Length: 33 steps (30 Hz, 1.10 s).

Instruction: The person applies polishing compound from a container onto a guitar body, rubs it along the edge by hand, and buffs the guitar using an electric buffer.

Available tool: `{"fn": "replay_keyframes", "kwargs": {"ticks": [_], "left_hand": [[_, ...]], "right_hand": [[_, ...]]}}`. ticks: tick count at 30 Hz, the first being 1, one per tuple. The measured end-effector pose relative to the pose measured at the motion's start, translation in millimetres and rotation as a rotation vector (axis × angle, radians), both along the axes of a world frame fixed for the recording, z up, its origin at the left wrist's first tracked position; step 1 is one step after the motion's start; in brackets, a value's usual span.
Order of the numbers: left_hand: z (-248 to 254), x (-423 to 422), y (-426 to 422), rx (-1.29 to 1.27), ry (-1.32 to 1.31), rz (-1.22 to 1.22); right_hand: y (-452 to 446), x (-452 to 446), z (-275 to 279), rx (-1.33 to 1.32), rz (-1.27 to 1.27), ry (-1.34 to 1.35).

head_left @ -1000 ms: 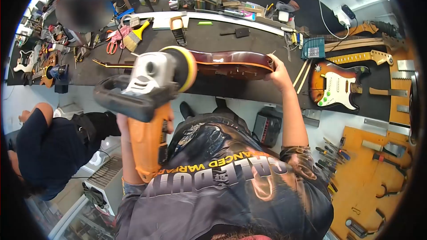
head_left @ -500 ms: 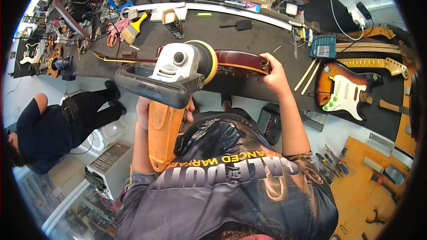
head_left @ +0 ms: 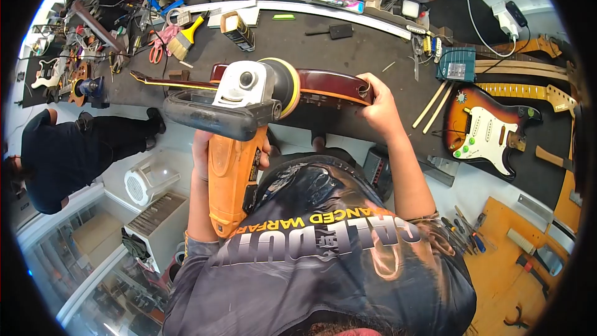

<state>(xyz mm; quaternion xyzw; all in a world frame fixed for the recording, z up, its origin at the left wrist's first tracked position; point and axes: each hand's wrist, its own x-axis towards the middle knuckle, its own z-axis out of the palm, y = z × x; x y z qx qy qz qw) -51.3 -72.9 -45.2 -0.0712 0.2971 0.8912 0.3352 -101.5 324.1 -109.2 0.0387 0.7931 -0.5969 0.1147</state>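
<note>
My left hand (head_left: 201, 152) is wrapped round the orange body of a power polisher (head_left: 231, 180), its fingertips showing on the far side of the body. The polisher's round yellow-edged pad (head_left: 289, 89) stands on edge against or very near a dark red guitar (head_left: 333, 85); the exact contact is hidden. With thumb and fingers, my right hand (head_left: 380, 109) grips the right end of the guitar body. The guitar is held edge-up at the bench's near edge, its neck pointing left.
On the dark bench (head_left: 354, 56) are a brush (head_left: 186, 38), red scissors (head_left: 157, 51), an open box (head_left: 237, 31) and a sunburst guitar body (head_left: 485, 130). Another person (head_left: 68, 155) in dark clothes is at the left. Tools lie on an orange board (head_left: 497, 261) at lower right.
Over the last second the polisher has shifted right along the guitar, its pad now beside the body's middle. Since half a second ago it has barely moved. The other person's posture has changed.
</note>
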Motion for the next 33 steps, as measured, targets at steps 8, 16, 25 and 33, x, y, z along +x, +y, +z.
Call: {"fn": "replay_keyframes", "kwargs": {"ticks": [8,16,25,33], "left_hand": [[2.0,-2.4,11.0,-0.007,0.019,0.004],[11.8,-8.9,21.1,-0.061,0.035,-0.05],[39.8,-15.4,49.6,-0.192,0.06,-0.082],[67.8,1.6,61.4,-0.432,-0.024,0.071]], "right_hand": [[-0.2,1.2,-2.4,-0.001,0.009,0.044],[-4.6,0.7,11.4,0.012,0.004,0.077],[-5.3,1.7,6.9,0.022,-0.005,0.128],[-3.5,2.1,5.4,0.024,-0.002,0.142]]}}
